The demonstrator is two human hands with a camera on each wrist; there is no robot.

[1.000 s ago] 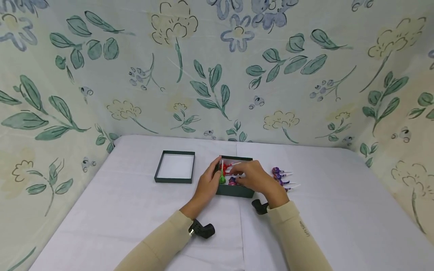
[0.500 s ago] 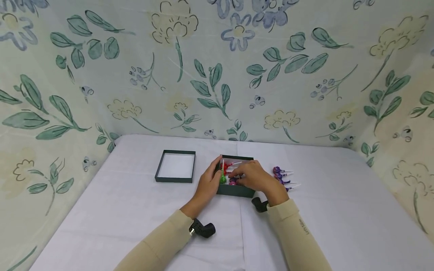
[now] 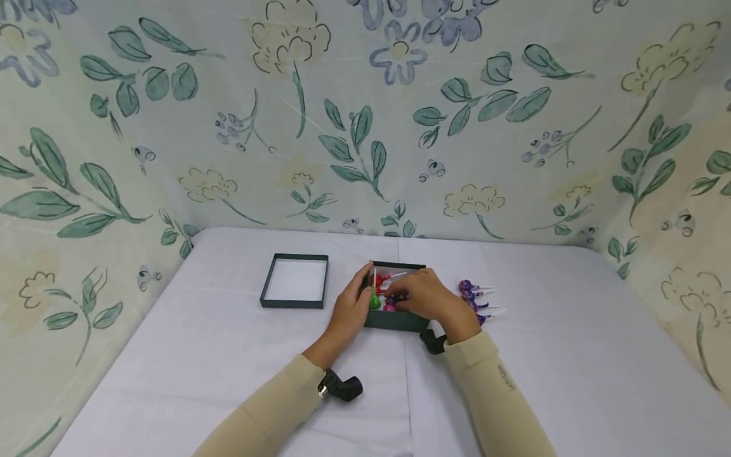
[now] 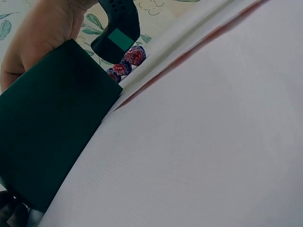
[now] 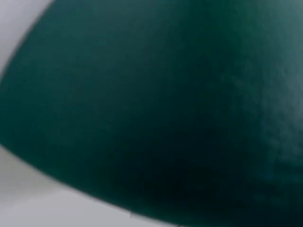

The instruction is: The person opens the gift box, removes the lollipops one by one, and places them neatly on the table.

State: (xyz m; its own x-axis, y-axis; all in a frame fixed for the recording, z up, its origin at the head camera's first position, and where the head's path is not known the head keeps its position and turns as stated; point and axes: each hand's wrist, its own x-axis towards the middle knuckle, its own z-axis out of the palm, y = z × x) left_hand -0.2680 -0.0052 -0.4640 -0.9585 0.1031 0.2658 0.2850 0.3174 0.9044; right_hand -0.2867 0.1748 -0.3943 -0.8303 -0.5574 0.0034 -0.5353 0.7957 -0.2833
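Observation:
A dark green box (image 3: 396, 321) stands on the table in the head view, with lollipops lying inside. My left hand (image 3: 348, 311) grips its left wall, the thumb bent over the edge. Beside that thumb is a green lollipop (image 3: 374, 303), its white stick pointing away from me; red lollipops (image 3: 378, 281) lie behind it. Reaching in over the right wall, my right hand (image 3: 428, 297) has curled fingers at a purple and pink lollipop (image 3: 389, 306), seemingly pinching it; the fingertips are partly hidden. In the right wrist view the green box wall (image 5: 142, 94) fills nearly everything.
To the left of the box lies a shallow green-rimmed lid (image 3: 292, 304), its white inside facing up. Several purple lollipops (image 3: 469, 291) lie in a row right of the box, sticks pointing right. A floral curtain (image 3: 320, 127) hangs behind the white table (image 3: 228, 355).
My right hand and forearm have shifted slightly to the left over the box, and the pink lollipop end shows a little farther left. My left hand keeps its hold on the box.

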